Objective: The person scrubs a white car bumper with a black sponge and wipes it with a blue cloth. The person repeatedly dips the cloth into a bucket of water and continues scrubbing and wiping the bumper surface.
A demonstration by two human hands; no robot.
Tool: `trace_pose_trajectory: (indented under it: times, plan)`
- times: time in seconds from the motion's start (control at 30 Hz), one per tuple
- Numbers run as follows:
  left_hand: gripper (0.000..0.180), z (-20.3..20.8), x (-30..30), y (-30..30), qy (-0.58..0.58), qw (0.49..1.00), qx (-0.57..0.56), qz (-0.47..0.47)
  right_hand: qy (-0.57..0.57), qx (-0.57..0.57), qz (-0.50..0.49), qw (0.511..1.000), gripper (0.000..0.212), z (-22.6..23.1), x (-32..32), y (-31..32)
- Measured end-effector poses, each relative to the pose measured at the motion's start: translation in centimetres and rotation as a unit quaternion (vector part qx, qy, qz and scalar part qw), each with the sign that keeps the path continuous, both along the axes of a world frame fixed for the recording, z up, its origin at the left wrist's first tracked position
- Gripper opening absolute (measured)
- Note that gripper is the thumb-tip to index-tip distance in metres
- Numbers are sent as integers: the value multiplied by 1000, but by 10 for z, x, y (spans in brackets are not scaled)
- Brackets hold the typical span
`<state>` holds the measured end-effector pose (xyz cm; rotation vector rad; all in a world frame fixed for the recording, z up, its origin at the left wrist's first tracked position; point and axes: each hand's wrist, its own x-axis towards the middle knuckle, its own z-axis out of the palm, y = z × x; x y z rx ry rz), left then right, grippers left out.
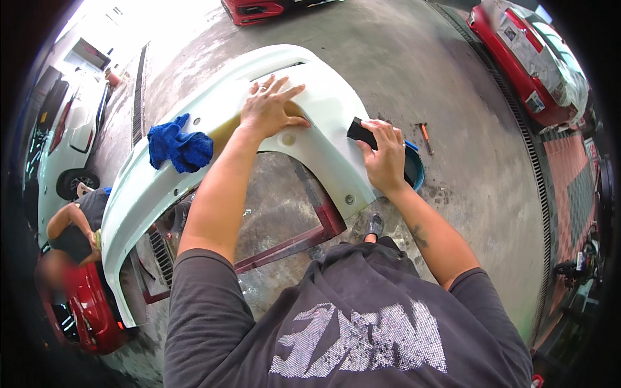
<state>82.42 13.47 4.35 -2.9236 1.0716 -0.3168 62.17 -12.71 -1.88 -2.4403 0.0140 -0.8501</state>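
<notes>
A large pale, glossy car body panel (330,90) with a wheel-arch cutout lies raised in front of me. My left hand (268,107) rests flat on its upper middle, fingers spread, next to a tan patch on the surface. In my right hand (387,155) is a black sanding block (361,132), held against the panel's right edge. A crumpled blue cloth (179,143) lies on the panel, left of my left forearm.
A dark red frame (291,247) stands beneath the panel. Beyond my right hand are a blue bucket (417,171) and an orange-handled hammer (425,138) on the floor. Another person (74,229) crouches at the panel's left end. Cars stand around, including a white one (77,123).
</notes>
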Motion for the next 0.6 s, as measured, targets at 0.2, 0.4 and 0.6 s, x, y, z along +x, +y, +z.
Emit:
trace_pose_trajectory:
  times: [0.2, 0.4, 0.6]
  plan:
    - [83, 3, 11, 12, -5, 999, -22, -37, 7, 13, -10, 1000, 49, 9, -2, 5]
    - [69, 21, 19, 34, 44, 996, -67, 27, 8, 15, -7, 1000, 48, 9, -2, 0]
    - [88, 25, -1, 11, 1, 998, 31, 47, -3, 11, -4, 1000, 48, 4, -3, -3]
